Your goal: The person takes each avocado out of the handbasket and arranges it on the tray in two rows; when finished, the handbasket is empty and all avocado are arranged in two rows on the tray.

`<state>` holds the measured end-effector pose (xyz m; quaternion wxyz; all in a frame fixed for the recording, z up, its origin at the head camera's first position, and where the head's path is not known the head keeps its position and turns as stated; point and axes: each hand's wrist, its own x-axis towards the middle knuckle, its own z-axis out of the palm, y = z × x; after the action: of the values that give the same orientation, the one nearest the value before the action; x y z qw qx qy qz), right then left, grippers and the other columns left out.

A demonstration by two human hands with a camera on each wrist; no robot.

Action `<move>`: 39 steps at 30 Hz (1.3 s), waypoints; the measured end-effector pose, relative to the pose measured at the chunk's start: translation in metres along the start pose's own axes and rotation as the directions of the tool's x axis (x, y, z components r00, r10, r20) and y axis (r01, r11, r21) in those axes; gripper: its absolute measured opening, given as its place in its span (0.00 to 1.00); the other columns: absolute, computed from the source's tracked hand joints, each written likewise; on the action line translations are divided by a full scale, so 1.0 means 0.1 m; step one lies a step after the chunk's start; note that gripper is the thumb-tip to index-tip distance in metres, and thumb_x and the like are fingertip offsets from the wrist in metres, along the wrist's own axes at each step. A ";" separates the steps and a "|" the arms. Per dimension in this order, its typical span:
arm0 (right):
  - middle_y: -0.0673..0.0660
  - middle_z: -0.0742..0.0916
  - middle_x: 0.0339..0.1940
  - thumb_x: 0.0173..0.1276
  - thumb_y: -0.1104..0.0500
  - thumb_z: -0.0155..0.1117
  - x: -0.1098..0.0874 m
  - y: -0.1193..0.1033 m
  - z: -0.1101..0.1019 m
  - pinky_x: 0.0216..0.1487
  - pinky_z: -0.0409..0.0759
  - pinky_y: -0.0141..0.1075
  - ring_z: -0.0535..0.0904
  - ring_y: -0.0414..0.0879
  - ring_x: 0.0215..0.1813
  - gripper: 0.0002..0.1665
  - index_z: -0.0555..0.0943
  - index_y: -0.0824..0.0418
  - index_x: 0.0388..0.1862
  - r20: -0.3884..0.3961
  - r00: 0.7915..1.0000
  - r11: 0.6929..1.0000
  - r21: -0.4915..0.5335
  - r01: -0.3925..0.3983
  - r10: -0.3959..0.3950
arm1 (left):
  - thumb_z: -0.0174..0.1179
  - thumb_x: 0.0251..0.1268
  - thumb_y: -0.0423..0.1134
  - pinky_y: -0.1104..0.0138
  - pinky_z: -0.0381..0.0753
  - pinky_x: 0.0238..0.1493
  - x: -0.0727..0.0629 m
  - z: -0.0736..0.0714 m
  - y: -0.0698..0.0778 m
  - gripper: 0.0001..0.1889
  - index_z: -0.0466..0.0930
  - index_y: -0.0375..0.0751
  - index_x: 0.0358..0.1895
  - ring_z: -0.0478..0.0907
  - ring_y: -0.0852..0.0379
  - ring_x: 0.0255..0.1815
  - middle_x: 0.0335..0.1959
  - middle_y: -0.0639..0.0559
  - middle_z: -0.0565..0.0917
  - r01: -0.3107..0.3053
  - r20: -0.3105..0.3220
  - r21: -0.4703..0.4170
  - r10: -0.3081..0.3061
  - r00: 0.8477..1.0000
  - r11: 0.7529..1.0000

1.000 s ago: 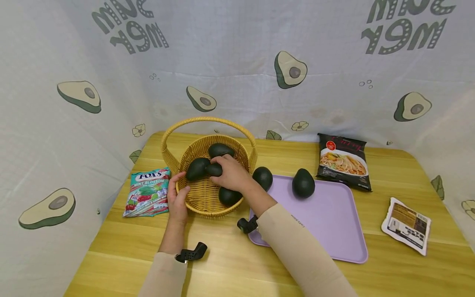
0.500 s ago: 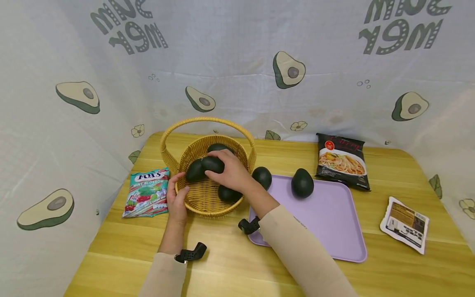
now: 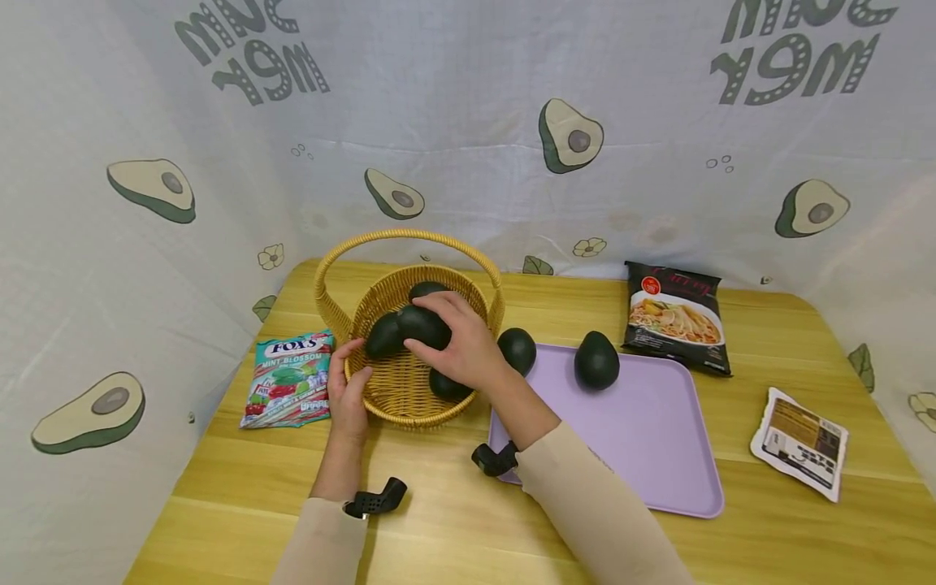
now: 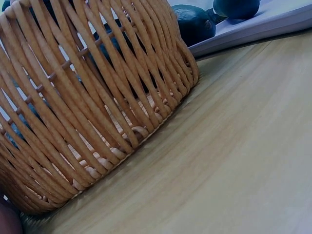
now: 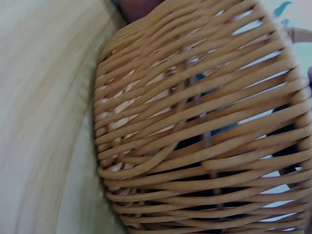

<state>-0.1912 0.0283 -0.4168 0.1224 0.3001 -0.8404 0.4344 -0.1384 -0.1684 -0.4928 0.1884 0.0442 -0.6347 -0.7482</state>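
Note:
A yellow wicker basket (image 3: 413,421) with a tall arched handle stands on the table, and dark green avocados lie inside it. My left hand (image 3: 349,406) grips its left rim, thumb and fingers on either side. Over the basket, my right hand (image 3: 468,348) holds an avocado (image 3: 426,327) between thumb and fingers. That fruit overlaps another avocado (image 3: 383,336) to its left. One more avocado (image 3: 426,288) sits at the back, partly behind the fingers, and another (image 3: 446,386) is at the front right below the hand. Both wrist views mostly show the basket's woven side (image 4: 97,97).
Right of the basket is a lilac tray (image 3: 658,439). One avocado (image 3: 596,362) lies on it and another (image 3: 517,351) at its left corner. A candy bag (image 3: 288,380) lies left, a black noodle packet (image 3: 676,318) at back right, a white pouch (image 3: 800,443) far right.
My right hand has shifted slightly right and up with its avocado, which now shows more fully between the fingers. The left hand has stayed on the basket rim.

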 end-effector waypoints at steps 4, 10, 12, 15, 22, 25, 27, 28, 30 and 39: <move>0.56 0.80 0.63 0.62 0.51 0.77 -0.06 -0.10 -0.09 0.65 0.79 0.47 0.78 0.51 0.66 0.34 0.78 0.55 0.66 -0.047 0.998 0.998 -0.025 0.051 -0.052 | 0.46 0.64 0.27 0.57 0.51 0.75 -0.01 0.00 0.00 0.24 0.69 0.28 0.64 0.58 0.57 0.73 0.68 0.42 0.69 0.001 -0.002 0.000 -0.001 1.000 1.000; 0.57 0.80 0.63 0.60 0.53 0.78 -0.19 -0.21 -0.22 0.63 0.80 0.49 0.78 0.52 0.66 0.35 0.79 0.57 0.65 -0.090 0.994 0.998 -0.022 0.064 -0.066 | 0.46 0.63 0.27 0.59 0.53 0.74 -0.01 0.01 0.01 0.24 0.69 0.28 0.64 0.59 0.57 0.73 0.69 0.42 0.69 0.011 -0.010 -0.017 -0.011 1.000 1.000; 0.57 0.80 0.63 0.59 0.53 0.79 -0.24 -0.23 -0.26 0.61 0.81 0.50 0.78 0.52 0.65 0.35 0.79 0.57 0.65 -0.103 0.993 0.999 -0.001 0.052 -0.052 | 0.47 0.63 0.27 0.60 0.54 0.74 -0.01 0.01 0.01 0.24 0.69 0.28 0.64 0.59 0.58 0.72 0.69 0.42 0.69 0.014 -0.011 -0.019 -0.014 1.000 1.000; 0.57 0.80 0.63 0.58 0.55 0.79 -0.32 -0.26 -0.33 0.59 0.82 0.50 0.79 0.52 0.63 0.35 0.79 0.57 0.65 -0.125 0.992 0.999 0.026 0.037 -0.034 | 0.47 0.63 0.26 0.63 0.55 0.73 0.00 0.02 0.01 0.24 0.69 0.27 0.64 0.59 0.58 0.72 0.68 0.42 0.70 0.015 -0.017 -0.013 -0.015 1.000 1.000; 0.56 0.80 0.61 0.57 0.57 0.80 -0.50 -0.26 -0.52 0.51 0.85 0.47 0.81 0.50 0.59 0.34 0.79 0.54 0.64 -0.170 0.985 0.998 0.058 -0.001 0.011 | 0.47 0.63 0.26 0.62 0.54 0.73 0.00 0.01 0.01 0.24 0.68 0.26 0.65 0.60 0.59 0.72 0.68 0.41 0.70 0.009 -0.022 0.008 -0.009 1.000 1.000; 0.56 0.81 0.61 0.57 0.57 0.80 -0.56 -0.23 -0.60 0.53 0.85 0.47 0.80 0.50 0.60 0.35 0.79 0.54 0.64 -0.202 0.979 0.999 0.047 -0.012 0.021 | 0.47 0.63 0.26 0.61 0.52 0.74 0.00 0.01 0.01 0.24 0.69 0.26 0.64 0.58 0.59 0.73 0.68 0.41 0.70 0.006 -0.018 0.012 -0.005 1.000 1.000; 0.56 0.81 0.61 0.56 0.57 0.81 -0.60 -0.20 -0.65 0.55 0.84 0.46 0.80 0.49 0.62 0.36 0.79 0.55 0.64 -0.222 0.975 0.999 0.029 -0.022 0.028 | 0.47 0.63 0.26 0.59 0.50 0.75 0.00 0.00 0.01 0.24 0.69 0.26 0.64 0.58 0.59 0.74 0.68 0.41 0.70 0.002 -0.017 0.012 -0.002 1.000 1.000; 0.56 0.81 0.61 0.56 0.58 0.81 -0.61 -0.18 -0.68 0.57 0.83 0.45 0.79 0.49 0.62 0.36 0.80 0.56 0.64 -0.232 0.972 0.999 0.021 -0.029 0.033 | 0.47 0.63 0.26 0.58 0.49 0.76 0.00 0.00 0.01 0.24 0.69 0.26 0.64 0.57 0.59 0.75 0.68 0.41 0.70 0.000 -0.016 0.011 0.000 1.000 1.000; 0.57 0.81 0.61 0.55 0.59 0.81 -0.65 -0.14 -0.73 0.59 0.81 0.38 0.79 0.50 0.62 0.36 0.80 0.57 0.64 -0.255 0.966 0.999 0.006 -0.038 0.039 | 0.47 0.63 0.26 0.57 0.49 0.76 0.00 0.00 0.01 0.24 0.69 0.26 0.64 0.57 0.59 0.75 0.68 0.41 0.70 -0.002 -0.016 0.010 0.002 1.000 1.000; 0.61 0.84 0.56 0.53 0.61 0.82 -0.80 0.03 -0.98 0.47 0.72 0.21 0.78 0.46 0.53 0.36 0.81 0.60 0.62 -0.337 0.937 0.991 -0.064 -0.115 0.087 | 0.47 0.63 0.27 0.56 0.48 0.77 -0.01 0.01 0.02 0.24 0.68 0.26 0.64 0.57 0.58 0.75 0.69 0.40 0.69 0.005 -0.016 0.017 -0.004 1.000 1.000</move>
<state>-0.1357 0.1401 -0.3979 0.2528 0.1734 -0.8390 0.4496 -0.1373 -0.1677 -0.4905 0.1914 0.0534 -0.6396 -0.7426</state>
